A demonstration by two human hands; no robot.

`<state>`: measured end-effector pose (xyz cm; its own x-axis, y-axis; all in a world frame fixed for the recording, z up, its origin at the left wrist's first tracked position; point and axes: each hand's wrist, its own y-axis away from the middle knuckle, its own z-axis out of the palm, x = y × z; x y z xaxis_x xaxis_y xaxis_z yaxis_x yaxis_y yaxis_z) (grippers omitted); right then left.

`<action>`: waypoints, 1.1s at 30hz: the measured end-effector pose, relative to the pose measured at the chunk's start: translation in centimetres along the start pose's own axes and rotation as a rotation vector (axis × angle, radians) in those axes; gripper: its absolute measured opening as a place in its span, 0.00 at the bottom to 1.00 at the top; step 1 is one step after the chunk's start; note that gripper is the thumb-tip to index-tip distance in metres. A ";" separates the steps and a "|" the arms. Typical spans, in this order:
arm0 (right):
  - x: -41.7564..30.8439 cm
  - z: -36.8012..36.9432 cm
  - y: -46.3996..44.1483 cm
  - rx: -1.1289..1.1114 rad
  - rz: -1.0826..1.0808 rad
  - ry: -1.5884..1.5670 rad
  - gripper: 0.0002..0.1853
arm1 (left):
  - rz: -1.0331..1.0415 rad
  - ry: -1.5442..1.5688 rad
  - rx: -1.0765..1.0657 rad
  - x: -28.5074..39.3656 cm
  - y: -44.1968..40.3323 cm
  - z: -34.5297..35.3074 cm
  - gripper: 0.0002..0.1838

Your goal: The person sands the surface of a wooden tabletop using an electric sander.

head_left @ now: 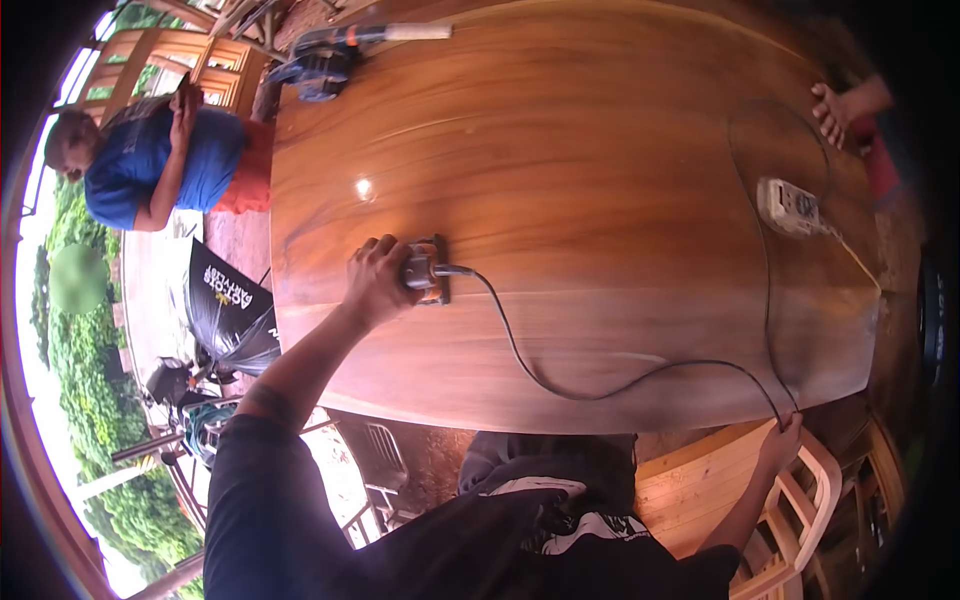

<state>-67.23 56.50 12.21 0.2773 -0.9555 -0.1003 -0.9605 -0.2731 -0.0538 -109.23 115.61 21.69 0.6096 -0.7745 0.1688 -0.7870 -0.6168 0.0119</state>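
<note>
My left hand (378, 278) is wrapped around an orange and black electric sander (430, 272), which rests on a large wooden tabletop (560, 180). A black power cord (570, 395) runs from the sander in a loose curve across the wood toward the near right edge. There my right hand (786, 436) is closed on the cord, just past the tabletop's rim. The wood looks pale and dusty on my side and darker, redder brown farther away. My left fingers hide part of the sander's body.
A blower-like tool (325, 62) lies at the far left corner. A white extension socket (790, 207) sits on the right, with cord looped around it. A person in a blue shirt (165, 165) stands left; another person's hand (832, 115) is at the right edge. A wooden bench (715, 480) stands near me.
</note>
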 end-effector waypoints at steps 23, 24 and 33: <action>9.4 -1.3 -2.1 -0.279 0.047 -0.242 0.55 | 0.251 0.025 -0.159 28.8 -14.9 4.1 0.27; 9.3 -1.5 -2.1 -0.321 0.058 -0.240 0.56 | 0.267 0.024 -0.146 29.6 -15.5 4.5 0.27; -1.7 -7.5 -5.7 -0.280 -0.145 -0.752 0.54 | 0.316 0.005 -0.153 37.2 -20.3 6.9 0.28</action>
<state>-62.39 58.89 20.17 0.2453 -0.6054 -0.7571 -0.8567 -0.5010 0.1231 -69.94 98.39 20.96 0.3336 -0.9228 0.1927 -0.9420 -0.3185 0.1059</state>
